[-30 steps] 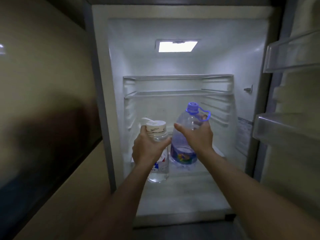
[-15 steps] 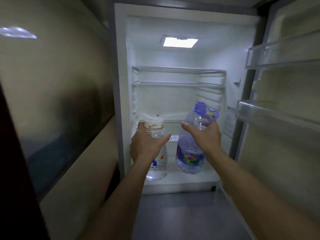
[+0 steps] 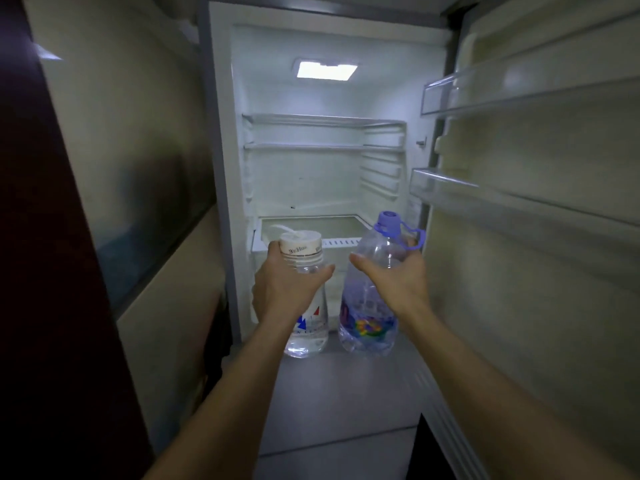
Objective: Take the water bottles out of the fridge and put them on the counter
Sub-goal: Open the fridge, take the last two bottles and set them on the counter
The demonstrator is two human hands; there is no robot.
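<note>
My left hand [image 3: 284,289] grips a clear water bottle with a white cap [image 3: 309,327] around its upper body. My right hand [image 3: 394,282] holds a larger clear bottle with a purple cap and carry loop [image 3: 369,327] around its shoulder. Both bottles hang upright in the air, side by side, in front of the open fridge [image 3: 325,188], outside its lit compartment. The fridge shelves that I can see hold nothing.
The open fridge door [image 3: 540,202] with clear door racks stands close on the right. A glossy cream cabinet wall [image 3: 138,168] runs along the left, with a dark red panel [image 3: 45,271] nearer me. Grey floor [image 3: 339,410] lies below the bottles.
Both hands have drawn the two bottles back out of the fridge towards me. The camera has pulled away, so more of the floor and door shows.
</note>
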